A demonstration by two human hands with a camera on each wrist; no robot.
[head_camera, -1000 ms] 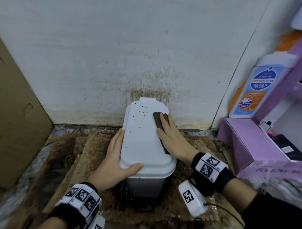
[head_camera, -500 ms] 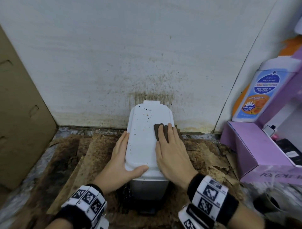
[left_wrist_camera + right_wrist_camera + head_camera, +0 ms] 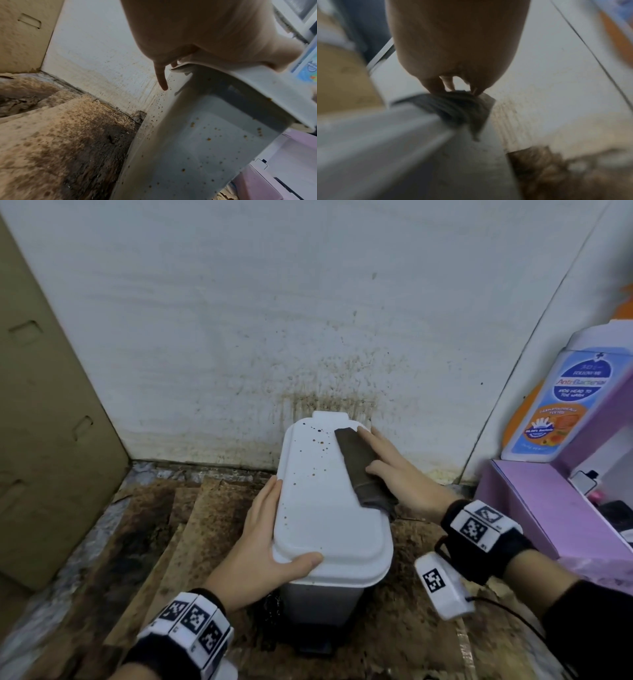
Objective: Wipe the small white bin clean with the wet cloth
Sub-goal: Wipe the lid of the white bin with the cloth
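A white wall (image 3: 239, 320) fills the upper half of the head view, spattered with brown specks and streaks just above the bin. A brown cardboard sheet (image 3: 44, 422) leans along the left edge of the frame. Stained, damp cardboard on the floor (image 3: 144, 535) covers the lower left and bottom.

At the right edge a purple box (image 3: 534, 501) stands open, and a large printed bottle picture (image 3: 561, 405) reading "Anti-Bacterial" rises above it.

The small white bin (image 3: 329, 508) stands at the centre of the frame, close against the wall, its lid shut. Brown spots dot the far left part of the lid; in the left wrist view the bin's side wall (image 3: 197, 148) is speckled too.

The left hand (image 3: 263, 546) holds the lid's near left corner, fingers straight along the left edge and thumb laid over the front rim, so it steadies the bin with relaxed, uncurled fingers.

The right hand (image 3: 400, 474) lies flat on the dark wet cloth (image 3: 363, 470) at the lid's far right side, fingers extended and pressing it down rather than clenched round it. The cloth runs along the lid's right edge and hangs a little over it; the right wrist view, blurred, shows its folds (image 3: 453, 108) draped over the rim beneath the fingertips (image 3: 435, 86).
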